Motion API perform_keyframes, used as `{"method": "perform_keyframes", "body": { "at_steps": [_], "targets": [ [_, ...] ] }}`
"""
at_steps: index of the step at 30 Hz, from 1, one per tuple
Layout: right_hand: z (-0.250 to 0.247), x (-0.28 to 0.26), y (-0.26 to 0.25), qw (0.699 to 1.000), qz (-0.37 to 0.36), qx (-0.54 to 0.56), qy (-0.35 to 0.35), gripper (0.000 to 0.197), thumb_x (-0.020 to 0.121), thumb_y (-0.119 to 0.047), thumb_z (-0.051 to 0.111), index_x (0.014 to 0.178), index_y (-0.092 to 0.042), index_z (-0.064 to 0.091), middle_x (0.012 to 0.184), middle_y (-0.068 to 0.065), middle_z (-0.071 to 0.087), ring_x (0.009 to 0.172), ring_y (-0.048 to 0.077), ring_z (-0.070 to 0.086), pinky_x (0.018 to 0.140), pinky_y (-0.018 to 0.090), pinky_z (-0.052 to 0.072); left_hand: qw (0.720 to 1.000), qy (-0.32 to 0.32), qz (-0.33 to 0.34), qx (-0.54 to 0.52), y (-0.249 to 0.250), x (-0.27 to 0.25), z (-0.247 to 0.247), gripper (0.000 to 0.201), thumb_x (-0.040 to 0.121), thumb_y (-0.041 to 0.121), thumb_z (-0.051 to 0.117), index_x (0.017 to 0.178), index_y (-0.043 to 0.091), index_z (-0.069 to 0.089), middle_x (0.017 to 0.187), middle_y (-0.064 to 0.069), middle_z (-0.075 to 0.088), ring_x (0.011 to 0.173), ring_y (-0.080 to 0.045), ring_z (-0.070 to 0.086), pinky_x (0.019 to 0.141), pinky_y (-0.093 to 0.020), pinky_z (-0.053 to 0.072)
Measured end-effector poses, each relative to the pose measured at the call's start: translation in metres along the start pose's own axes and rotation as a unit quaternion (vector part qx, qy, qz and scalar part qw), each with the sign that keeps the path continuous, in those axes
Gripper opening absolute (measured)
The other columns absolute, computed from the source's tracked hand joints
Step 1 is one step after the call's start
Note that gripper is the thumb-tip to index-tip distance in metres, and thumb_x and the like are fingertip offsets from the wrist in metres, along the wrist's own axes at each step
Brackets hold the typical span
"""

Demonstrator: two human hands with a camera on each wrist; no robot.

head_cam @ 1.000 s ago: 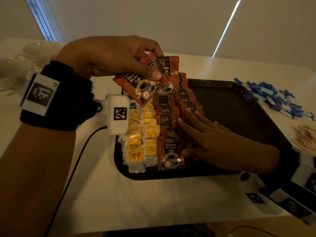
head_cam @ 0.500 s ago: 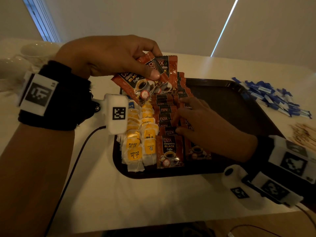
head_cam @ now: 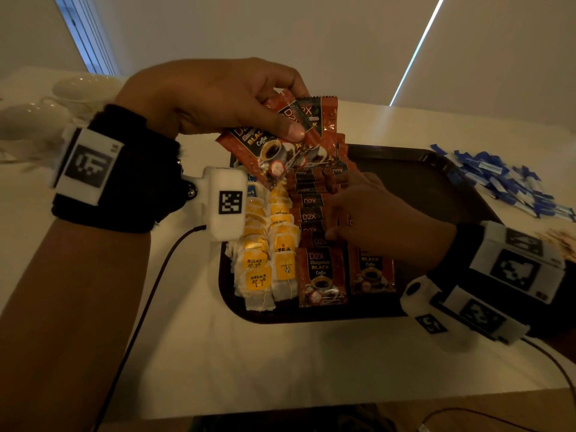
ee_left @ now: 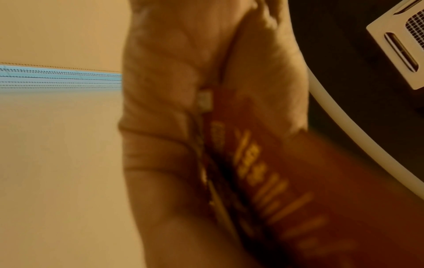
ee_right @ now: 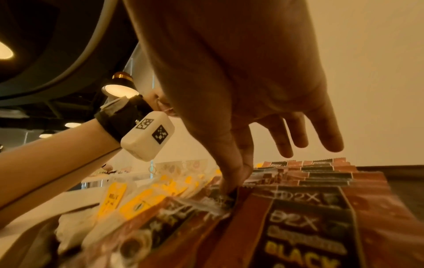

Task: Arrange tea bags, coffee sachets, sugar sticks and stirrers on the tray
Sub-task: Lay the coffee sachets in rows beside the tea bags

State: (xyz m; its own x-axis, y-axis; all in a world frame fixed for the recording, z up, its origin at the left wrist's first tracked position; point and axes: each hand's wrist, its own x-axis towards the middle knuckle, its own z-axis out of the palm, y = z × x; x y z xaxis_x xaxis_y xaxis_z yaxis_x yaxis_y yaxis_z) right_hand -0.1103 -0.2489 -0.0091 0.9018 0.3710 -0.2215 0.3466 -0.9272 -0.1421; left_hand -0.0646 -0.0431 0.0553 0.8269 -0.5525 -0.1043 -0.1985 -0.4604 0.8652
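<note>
Landmark: dark tray [head_cam: 414,169] on the white table [head_cam: 280,363].
Left hand [head_cam: 212,98]: raised over the tray's far-left corner, thumb and curled fingers clamped on a fan of spare D2X coffee sachets [head_cam: 274,145].
Right hand [head_cam: 386,226]: low over the tray's middle, thumb and forefinger [ee_right: 231,170] pinching the top edge of one sachet in the coffee rows [head_cam: 314,213]; other fingers spread and lifted clear.
Tea bags [head_cam: 268,254]: two overlapped columns along the tray's left side, yellow tags up.
Sugar sticks [head_cam: 505,179]: loose blue pile off the tray, beyond its right rim.
Stirrers [head_cam: 561,241]: barely visible off the tray's right rim, behind the right wrist.
Step in hand: probably squaring one sachet into the shingled rows.
Doing it well: small slide along the column, label upright, same overlap as the neighbours; light pinch, no creasing; raised fingers kept off the rows beside; tray's bare right half reserved for sugar and stirrers.
</note>
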Motion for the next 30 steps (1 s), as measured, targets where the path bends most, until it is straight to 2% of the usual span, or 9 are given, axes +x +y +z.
{"method": "perform_keyframes", "body": {
  "at_steps": [6,11,14,18,22,24,27,29,30],
  "targets": [
    [-0.006,0.010,-0.003,1.000,0.020,0.011,-0.021,0.018,0.085,-0.036,0.061,0.095,-0.021,0.065,0.138,0.006,0.032,0.130,0.026,0.022,0.106,0.041,0.026,1.000,0.001,0.004,0.003,0.002,-0.002,0.000,0.034,0.065,0.025,0.065,0.099,0.023,0.058,0.082,0.003,0.074,0.068,-0.013,0.071,0.051,-0.018,0.053],
    [-0.006,0.007,-0.005,1.000,0.008,0.003,-0.027,0.024,0.076,-0.036,0.070,0.096,-0.024,0.065,0.143,0.003,0.027,0.134,0.027,0.016,0.107,0.048,0.025,1.000,0.009,0.000,0.007,0.001,-0.003,-0.001,0.038,0.064,0.028,0.066,0.100,0.023,0.058,0.087,-0.002,0.073,0.070,-0.015,0.072,0.050,-0.019,0.053],
    [-0.004,0.009,-0.008,0.999,0.003,-0.009,-0.038,0.028,0.075,-0.036,0.071,0.099,-0.022,0.065,0.144,0.005,0.025,0.135,0.029,0.013,0.108,0.047,0.024,1.000,0.010,-0.001,0.008,0.001,-0.002,-0.001,0.039,0.064,0.027,0.066,0.102,0.022,0.058,0.083,0.001,0.074,0.068,-0.014,0.072,0.049,-0.019,0.053],
    [-0.003,0.011,-0.010,0.999,0.001,-0.005,-0.037,0.024,0.077,-0.034,0.070,0.098,-0.023,0.066,0.144,0.005,0.026,0.135,0.029,0.013,0.108,0.045,0.024,1.000,0.011,-0.001,0.004,0.001,-0.003,-0.003,0.039,0.065,0.026,0.065,0.102,0.021,0.057,0.084,0.000,0.074,0.068,-0.014,0.072,0.049,-0.019,0.053],
    [-0.008,0.012,-0.009,0.999,-0.006,0.034,-0.007,0.021,0.079,-0.031,0.068,0.096,-0.019,0.067,0.135,0.005,0.036,0.129,0.023,0.020,0.107,0.040,0.020,1.000,0.009,-0.001,0.004,0.000,-0.002,-0.003,0.039,0.065,0.027,0.065,0.103,0.022,0.057,0.087,-0.002,0.073,0.070,-0.015,0.072,0.050,-0.019,0.053],
    [-0.007,0.016,-0.008,0.999,-0.018,0.036,-0.006,0.017,0.081,-0.031,0.066,0.092,-0.018,0.067,0.117,0.000,0.047,0.123,0.018,0.027,0.105,0.035,0.020,1.000,0.005,-0.002,0.005,0.000,-0.002,-0.003,0.040,0.064,0.027,0.066,0.103,0.022,0.057,0.086,-0.001,0.074,0.070,-0.015,0.072,0.050,-0.019,0.053],
    [-0.003,0.021,-0.008,0.999,-0.020,0.048,0.001,0.013,0.080,-0.033,0.067,0.085,-0.021,0.067,0.096,-0.010,0.049,0.117,0.016,0.035,0.102,0.033,0.024,1.000,0.003,-0.004,0.004,-0.001,-0.001,-0.004,0.040,0.064,0.027,0.066,0.103,0.021,0.057,0.087,-0.002,0.074,0.070,-0.015,0.072,0.051,-0.020,0.054],
    [-0.002,0.019,-0.007,0.998,-0.013,0.058,0.005,0.013,0.079,-0.035,0.068,0.086,-0.024,0.066,0.094,-0.011,0.049,0.117,0.016,0.036,0.097,0.028,0.026,1.000,0.003,-0.005,-0.001,-0.002,-0.001,-0.004,0.041,0.064,0.027,0.067,0.103,0.021,0.058,0.088,-0.003,0.073,0.071,-0.016,0.072,0.052,-0.020,0.054],
    [-0.003,0.016,-0.007,0.998,-0.009,0.060,0.007,0.015,0.078,-0.037,0.068,0.088,-0.028,0.063,0.101,-0.009,0.050,0.120,0.017,0.035,0.097,0.029,0.026,1.000,0.003,-0.005,-0.002,-0.002,-0.001,-0.004,0.040,0.063,0.028,0.067,0.102,0.022,0.058,0.088,-0.003,0.073,0.071,-0.017,0.072,0.052,-0.021,0.054]
  ]
}}
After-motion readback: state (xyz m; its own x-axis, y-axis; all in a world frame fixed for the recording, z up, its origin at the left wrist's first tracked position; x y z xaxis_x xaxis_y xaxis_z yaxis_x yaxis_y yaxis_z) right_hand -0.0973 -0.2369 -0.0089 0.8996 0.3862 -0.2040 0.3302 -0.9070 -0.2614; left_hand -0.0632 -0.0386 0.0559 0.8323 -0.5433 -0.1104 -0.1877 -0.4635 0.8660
